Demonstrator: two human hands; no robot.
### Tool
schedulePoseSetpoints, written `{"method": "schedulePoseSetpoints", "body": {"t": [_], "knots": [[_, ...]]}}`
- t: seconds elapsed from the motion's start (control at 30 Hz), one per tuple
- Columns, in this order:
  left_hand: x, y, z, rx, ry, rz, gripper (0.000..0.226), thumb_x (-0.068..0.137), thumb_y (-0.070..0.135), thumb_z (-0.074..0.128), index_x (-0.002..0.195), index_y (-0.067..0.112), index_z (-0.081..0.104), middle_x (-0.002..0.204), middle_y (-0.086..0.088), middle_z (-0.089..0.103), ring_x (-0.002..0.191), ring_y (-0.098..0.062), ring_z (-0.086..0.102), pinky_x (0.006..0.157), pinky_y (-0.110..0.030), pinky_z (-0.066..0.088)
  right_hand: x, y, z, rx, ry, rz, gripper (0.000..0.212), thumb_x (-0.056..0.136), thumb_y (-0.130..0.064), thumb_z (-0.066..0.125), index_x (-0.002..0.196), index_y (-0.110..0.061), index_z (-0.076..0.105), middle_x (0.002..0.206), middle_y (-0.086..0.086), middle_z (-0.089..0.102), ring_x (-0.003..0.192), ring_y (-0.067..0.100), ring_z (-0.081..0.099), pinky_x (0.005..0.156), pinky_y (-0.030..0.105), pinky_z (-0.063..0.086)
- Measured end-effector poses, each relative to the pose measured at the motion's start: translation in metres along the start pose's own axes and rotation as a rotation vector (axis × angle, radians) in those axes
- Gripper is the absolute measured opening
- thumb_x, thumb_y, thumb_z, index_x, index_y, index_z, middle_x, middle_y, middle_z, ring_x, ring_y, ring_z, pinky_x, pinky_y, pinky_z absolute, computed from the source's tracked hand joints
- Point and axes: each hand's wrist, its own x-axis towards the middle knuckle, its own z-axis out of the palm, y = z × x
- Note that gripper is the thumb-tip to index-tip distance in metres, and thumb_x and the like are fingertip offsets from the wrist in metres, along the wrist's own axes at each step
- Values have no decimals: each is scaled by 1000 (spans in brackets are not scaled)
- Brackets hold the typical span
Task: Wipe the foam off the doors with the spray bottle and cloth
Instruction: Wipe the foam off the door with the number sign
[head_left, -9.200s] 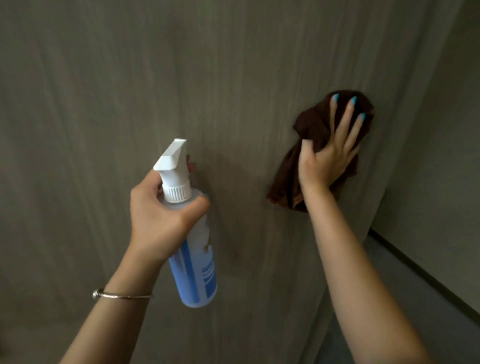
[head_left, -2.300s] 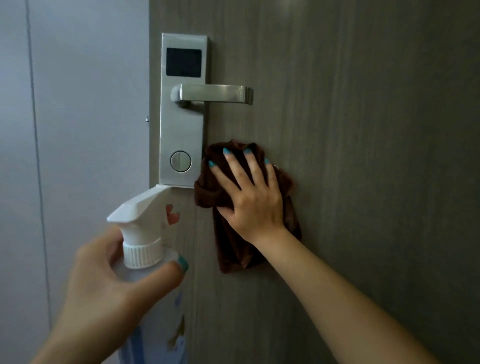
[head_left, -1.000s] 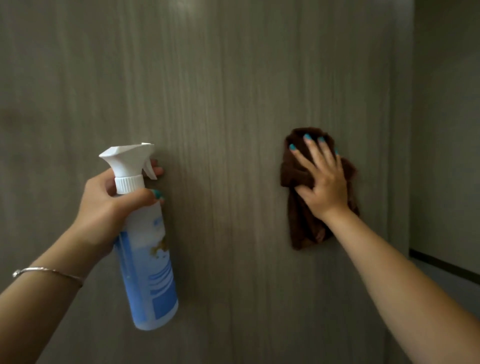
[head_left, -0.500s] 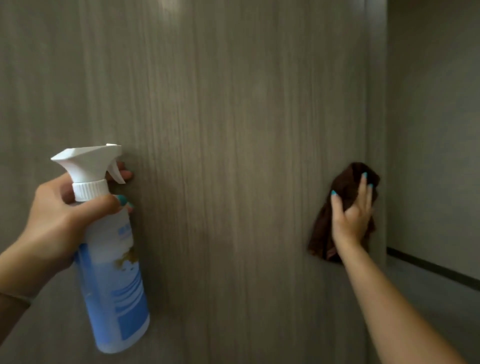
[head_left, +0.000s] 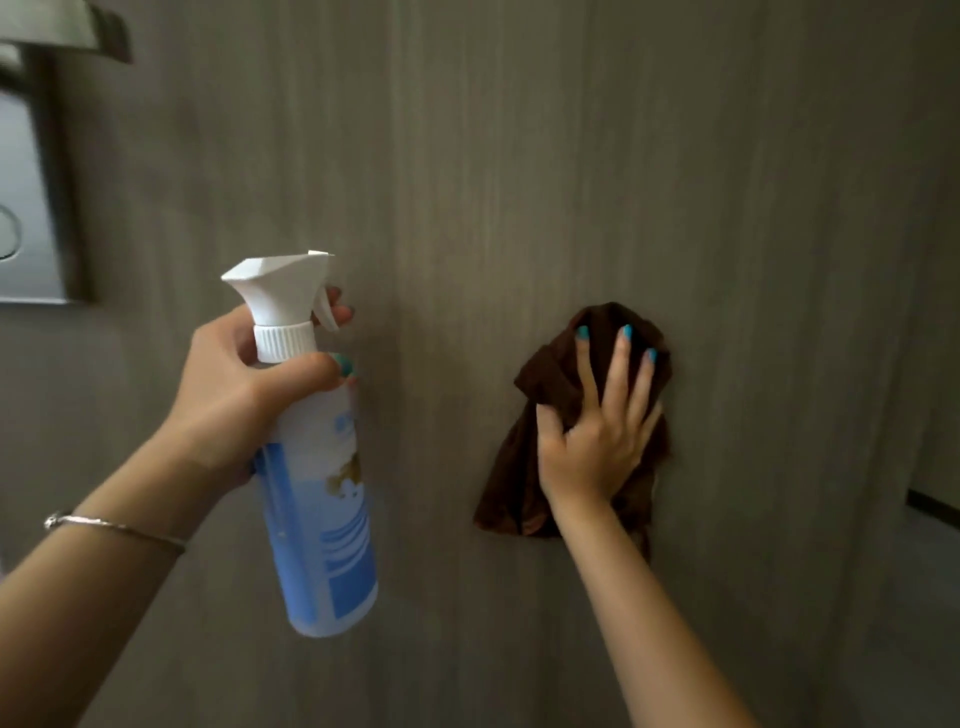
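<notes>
Bracelet (head_left: 111, 527) on left wrist, nearest camera. Left hand (head_left: 236, 392) wrapped round neck of spray bottle (head_left: 319, 488), thumb across front below white collar, a fingertip (head_left: 340, 313) behind trigger; bottle upright, tilted slightly, white nozzle pointing right toward door, held just off its surface. Right hand (head_left: 597, 431) flat, fingers straight and spread, pressing brown cloth (head_left: 524, 483) against door (head_left: 467, 156), right of centre; cloth bunched, lower end hanging below palm. Metal lock plate (head_left: 26, 208) at far left edge, handle end above it, blurred.
</notes>
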Motion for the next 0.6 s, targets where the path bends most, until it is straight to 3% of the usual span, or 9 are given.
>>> {"method": "schedulePoseSetpoints", "body": {"t": [0.13, 0.27, 0.4, 0.6], "knots": [[-28, 3, -55, 135, 41, 8, 54, 47, 32, 72, 100, 22, 69, 102, 0, 74, 83, -24, 72, 72, -36, 59, -39, -55, 14, 1, -59, -112, 63, 90, -54, 44, 150, -36, 34, 159, 5, 31, 147, 36, 24, 112, 60, 22], [-51, 4, -105, 241, 99, -6, 53, 48, 37, 72, 100, 28, 68, 101, 0, 74, 88, -24, 72, 77, -43, 58, -73, -104, 24, 6, -98, -141, 60, 95, -58, 39, 151, -37, 30, 159, 3, 28, 147, 35, 22, 112, 61, 21], [-72, 6, -148, 278, 139, -16, 52, 51, 38, 71, 102, 29, 67, 99, -1, 73, 88, -24, 71, 73, -37, 62, -106, -164, 36, 41, -133, -191, 56, 99, -60, 28, 149, -37, 37, 157, 3, 34, 145, 35, 27, 110, 62, 24], [-96, -5, -202, 358, 144, -4, 47, 57, 37, 72, 103, 33, 66, 100, -8, 70, 86, -32, 69, 78, -50, 59, -144, -237, 58, 80, -102, -194, 62, 94, -55, 49, 151, -36, 31, 158, 1, 29, 144, 36, 26, 114, 60, 17]]}}
